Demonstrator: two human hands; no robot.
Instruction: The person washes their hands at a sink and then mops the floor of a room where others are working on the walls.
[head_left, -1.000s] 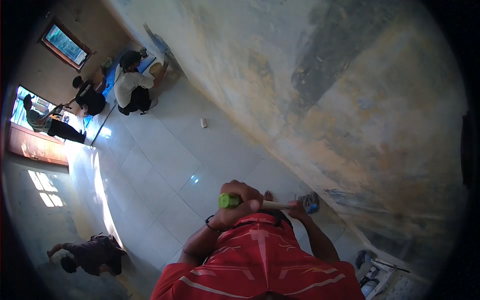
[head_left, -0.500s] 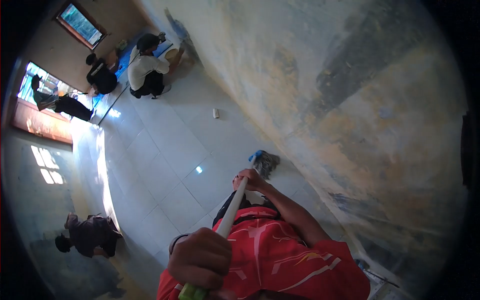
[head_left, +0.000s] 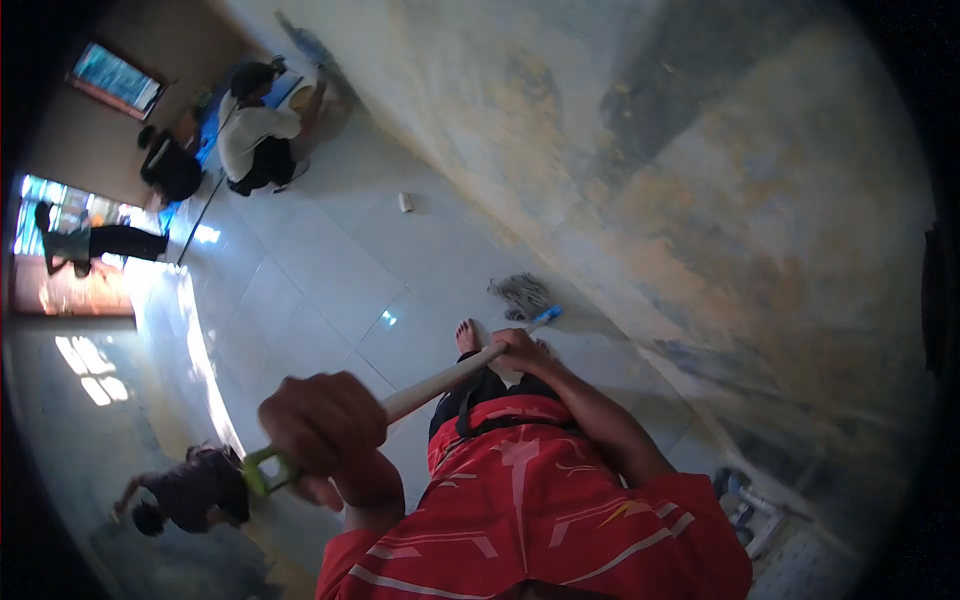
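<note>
A mop with a pale handle [head_left: 435, 388] runs slantwise across the front of my red shirt. My left hand [head_left: 325, 425] is wrapped round its upper end, just above a green hanging cap [head_left: 268, 470]. Lower on the handle, my right hand [head_left: 518, 350] grips it with closed fingers near my waist. Beyond that hand the blue mop clamp [head_left: 547, 315] and the grey mop strings [head_left: 520, 293] rest on the tiled floor, close to the stained wall. My bare foot [head_left: 467, 336] stands just short of the strings.
A small whitish block [head_left: 406, 203] lies on the tiles [head_left: 330, 255]. One person in a white top [head_left: 245, 135] squats by the wall with a bucket [head_left: 301, 98]. Others are by the window side and the left wall. The stained wall [head_left: 640, 240] borders the right.
My left hand has swung left and up with the handle's end, tilting the mop. The mop head has turned, its strings now pointing away and its clamp to the right. The view has shifted.
</note>
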